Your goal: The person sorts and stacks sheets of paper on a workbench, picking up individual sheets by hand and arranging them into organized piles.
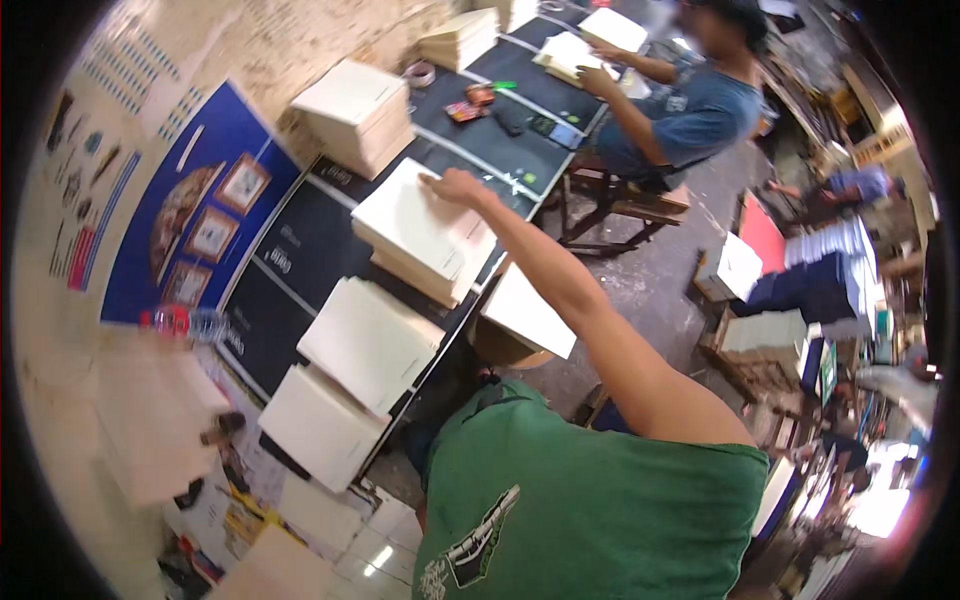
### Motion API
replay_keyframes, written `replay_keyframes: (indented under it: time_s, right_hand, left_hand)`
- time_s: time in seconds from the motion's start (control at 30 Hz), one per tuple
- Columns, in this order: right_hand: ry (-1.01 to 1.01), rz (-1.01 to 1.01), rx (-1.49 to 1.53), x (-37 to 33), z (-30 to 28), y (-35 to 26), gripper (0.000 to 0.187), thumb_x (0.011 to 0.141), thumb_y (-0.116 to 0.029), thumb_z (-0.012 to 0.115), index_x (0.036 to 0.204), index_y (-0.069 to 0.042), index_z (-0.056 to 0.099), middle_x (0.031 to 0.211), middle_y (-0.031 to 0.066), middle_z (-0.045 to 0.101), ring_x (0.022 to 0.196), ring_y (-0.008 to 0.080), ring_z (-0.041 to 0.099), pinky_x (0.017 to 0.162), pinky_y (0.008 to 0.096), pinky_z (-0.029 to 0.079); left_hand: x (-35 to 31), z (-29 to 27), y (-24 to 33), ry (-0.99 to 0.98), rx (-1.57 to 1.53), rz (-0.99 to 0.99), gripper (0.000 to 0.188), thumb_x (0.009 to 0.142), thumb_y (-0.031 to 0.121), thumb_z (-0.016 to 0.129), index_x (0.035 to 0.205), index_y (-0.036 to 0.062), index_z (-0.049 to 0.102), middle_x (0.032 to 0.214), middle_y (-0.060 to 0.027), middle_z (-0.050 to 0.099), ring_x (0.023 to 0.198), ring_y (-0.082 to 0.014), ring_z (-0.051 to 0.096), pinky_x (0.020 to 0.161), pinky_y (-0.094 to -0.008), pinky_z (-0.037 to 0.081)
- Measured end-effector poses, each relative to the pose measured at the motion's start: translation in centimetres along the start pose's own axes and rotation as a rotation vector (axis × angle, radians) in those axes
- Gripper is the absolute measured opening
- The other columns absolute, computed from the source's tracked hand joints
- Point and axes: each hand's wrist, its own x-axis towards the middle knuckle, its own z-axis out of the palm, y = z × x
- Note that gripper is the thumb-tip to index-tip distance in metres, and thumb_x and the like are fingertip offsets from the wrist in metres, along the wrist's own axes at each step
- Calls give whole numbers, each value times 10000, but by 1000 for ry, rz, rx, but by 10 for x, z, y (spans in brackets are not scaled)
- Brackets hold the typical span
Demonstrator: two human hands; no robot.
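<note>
My right arm reaches across the table, and my right hand [457,188] rests on a stack of cream-white paper sheets [410,225]. A finger stretches out onto the top sheet near its far edge; the other fingers are partly bent, with nothing seen held in them. The stack's layers sit slightly uneven along the near side. Closer to me lie two more paper stacks, one [365,335] overlapping the edge of the other [318,425]. A taller paper stack [355,110] stands beyond my hand against the wall side. My left hand is out of view.
The dark table [270,320] has white lines. A plastic bottle [185,322] lies by a blue poster [200,215]. Farther along are a tape roll [420,74], small packets [466,110] and a phone [556,131]. A seated co-worker [680,110] handles paper. A box [525,315] stands beside the table.
</note>
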Motion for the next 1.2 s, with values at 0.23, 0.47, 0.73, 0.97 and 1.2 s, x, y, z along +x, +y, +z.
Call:
replay_keyframes:
  time_s: [0.23, 0.47, 0.73, 0.97, 1.2]
  right_hand:
    - [57, 71, -49, -28, 8, -16, 957, 848, -789, 401, 1188, 74, 635, 1244, 341, 580, 1186, 466, 567, 995, 503, 463]
    - [197, -16, -160, -39, 31, -22, 935, 872, -780, 383, 1133, 87, 619, 1144, 325, 628, 1081, 479, 614, 924, 528, 487]
    - [645, -457, -218, -118, 48, -35, 670, 830, -589, 664, 1186, -27, 580, 1118, 181, 618, 1087, 353, 572, 904, 509, 469]
    - [609, -374, 91, -112, 5, -38, 554, 856, -461, 694, 1184, -26, 591, 1079, 180, 635, 1037, 351, 608, 881, 442, 494]
    - [225, -398, 120, -137, 35, -31, 590, 837, -452, 721, 1216, -17, 594, 1077, 179, 666, 980, 330, 657, 854, 404, 519]
  left_hand:
    - [-17, -1, -9, 40, -40, 10, 383, 977, 339, 534, 1068, -8, 669, 838, -116, 662, 661, -233, 638, 561, -348, 491]
    - [27, -49, -25, 76, 218, 473, 372, 977, 331, 538, 1053, -8, 673, 828, -109, 660, 641, -228, 637, 537, -340, 488]
    - [20, -51, 45, 199, -186, -54, 416, 1026, 331, 469, 1058, -51, 629, 909, -118, 632, 695, -208, 588, 601, -335, 496]
    - [7, -33, 137, 74, -50, 107, 418, 1029, 326, 465, 1089, -58, 618, 949, -131, 636, 753, -221, 593, 651, -346, 495]
    - [-2, -33, 175, 25, 6, 192, 421, 1033, 321, 461, 1121, -65, 606, 988, -144, 640, 810, -234, 598, 702, -357, 494]
